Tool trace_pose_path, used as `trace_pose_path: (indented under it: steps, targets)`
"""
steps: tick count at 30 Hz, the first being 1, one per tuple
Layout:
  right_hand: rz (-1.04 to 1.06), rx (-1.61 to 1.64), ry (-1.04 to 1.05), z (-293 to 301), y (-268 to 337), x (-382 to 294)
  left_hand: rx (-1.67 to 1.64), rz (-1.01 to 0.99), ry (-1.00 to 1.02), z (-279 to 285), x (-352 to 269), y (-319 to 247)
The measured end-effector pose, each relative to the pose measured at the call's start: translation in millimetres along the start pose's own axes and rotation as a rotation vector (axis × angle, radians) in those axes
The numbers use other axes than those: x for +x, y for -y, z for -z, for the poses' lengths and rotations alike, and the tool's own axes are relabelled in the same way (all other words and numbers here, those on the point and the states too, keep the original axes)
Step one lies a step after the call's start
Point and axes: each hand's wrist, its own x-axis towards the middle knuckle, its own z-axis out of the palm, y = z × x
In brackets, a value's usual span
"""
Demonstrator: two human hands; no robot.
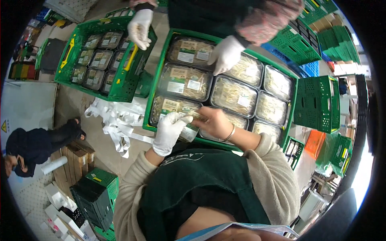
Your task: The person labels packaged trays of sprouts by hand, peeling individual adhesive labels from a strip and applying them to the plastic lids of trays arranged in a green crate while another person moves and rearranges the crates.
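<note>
In front of me a green plastic crate (292,120) holds several black trays of bean sprouts under clear film (235,95). The trays at its left carry green-and-brown printed labels (178,79). My left hand (170,129), in a white glove, pinches the edge of a label strip (196,116) above the near-left tray. My bare right hand (215,122), with a bangle at the wrist, grips the strip's other side. The strip's lower part (188,134) hangs beside the tray. Across the crate, a co-worker's gloved hand (224,55) touches a tray; the other gloved hand (140,30) is above the left crate.
A second green crate (120,87) with labelled trays stands at the left. White backing ribbon (120,120) lies tangled on the floor. Stacked green crates (315,102) are at the right. A person in dark clothes (36,144) is at the far left, near wooden pallets (74,162).
</note>
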Motion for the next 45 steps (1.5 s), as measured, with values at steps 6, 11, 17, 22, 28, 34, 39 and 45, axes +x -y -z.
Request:
trace_pose_path:
  steps: [6,11,17,22,28,34,39,45]
  targets:
    - [-0.076,-0.462,-0.364,139,-84,33,0.095,-0.01,0.236,-23,-6,17]
    - [-0.091,-1.074,-0.326,150,-178,74,-0.046,0.22,0.185,5,-12,21]
    - [-0.028,-1.221,-0.462,129,-173,51,-0.412,0.27,0.077,19,-38,22]
    - [-0.383,-0.919,-0.18,120,-105,38,-0.103,0.221,0.077,17,-40,33]
    - [0.07,-0.2,0.109,-7,0,-36,-0.348,0.044,0.048,-17,-41,15]
    - [0.075,-0.357,-0.264,20,-27,-30,-0.028,0.098,0.103,-9,-68,32]
    - [-0.014,-0.962,-0.192,74,-114,-1,-0.171,0.304,0.123,13,-87,62]
    - [-0.018,-1.026,-0.606,8,-83,-24,-0.342,0.267,0.048,20,-117,67]
